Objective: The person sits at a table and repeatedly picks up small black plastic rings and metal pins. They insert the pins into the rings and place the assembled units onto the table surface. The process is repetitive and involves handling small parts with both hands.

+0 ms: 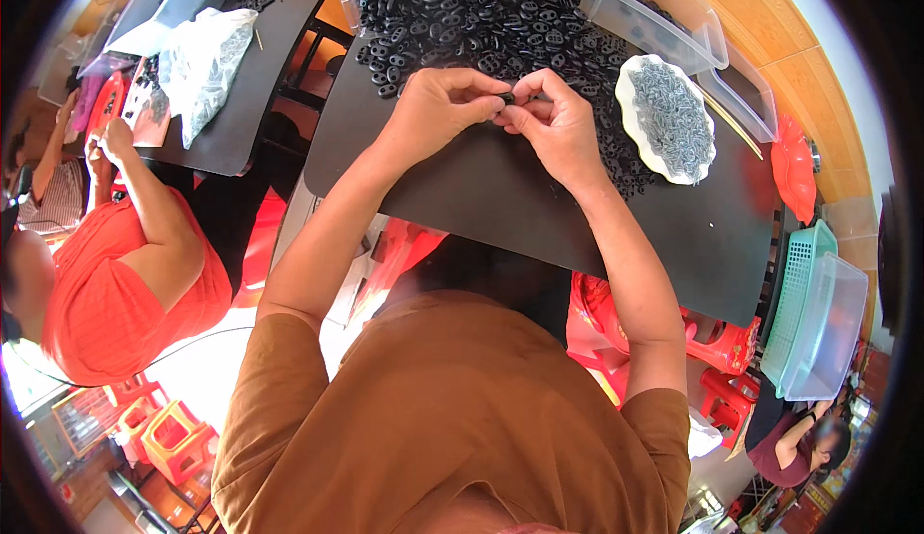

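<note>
Left hand and right hand pinch nearly closed on a black piece, light, stiff and slick I'd guess, best held at nine and three o'clock.

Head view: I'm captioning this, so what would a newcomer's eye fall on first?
The big heap of small black parts on the far side of the dark table dominates. Nearer, the left hand and right hand meet at a tiny dark piece, with a pale wavy-edged dish of grey pieces to their right. At picture left, a person in red stands out.
</note>
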A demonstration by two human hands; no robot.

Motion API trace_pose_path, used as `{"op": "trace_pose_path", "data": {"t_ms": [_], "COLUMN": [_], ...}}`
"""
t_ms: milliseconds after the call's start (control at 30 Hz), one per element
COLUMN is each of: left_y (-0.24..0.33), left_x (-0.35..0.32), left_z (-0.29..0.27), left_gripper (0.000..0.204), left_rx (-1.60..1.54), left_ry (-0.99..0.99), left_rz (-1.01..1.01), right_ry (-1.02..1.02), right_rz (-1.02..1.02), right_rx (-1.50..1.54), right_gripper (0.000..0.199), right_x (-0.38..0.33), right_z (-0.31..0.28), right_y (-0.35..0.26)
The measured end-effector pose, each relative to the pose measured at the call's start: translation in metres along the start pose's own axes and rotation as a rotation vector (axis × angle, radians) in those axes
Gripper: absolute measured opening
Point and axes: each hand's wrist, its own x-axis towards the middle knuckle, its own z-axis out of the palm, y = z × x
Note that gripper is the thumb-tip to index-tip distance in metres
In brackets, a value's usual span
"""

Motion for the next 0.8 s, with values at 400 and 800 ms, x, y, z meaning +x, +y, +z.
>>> {"op": "trace_pose_path", "data": {"t_ms": [400, 800], "left_y": [-0.006, -0.014], "left_x": [-0.018, -0.026], "left_z": [-0.002, -0.002], "left_gripper": [0.013, 0.013], "left_rx": [0.338, 0.370], "left_ry": [0.039, 0.073], "left_rz": [0.069, 0.167], "right_ry": [-0.021, -0.128], "right_rz": [-0.220, -0.235], "right_rx": [-0.713, -0.554], "right_gripper": [0.021, 0.017], "right_x": [-0.003, -0.004], "right_z": [0.008, 0.003], "right_y": [0.006, 0.002]}}
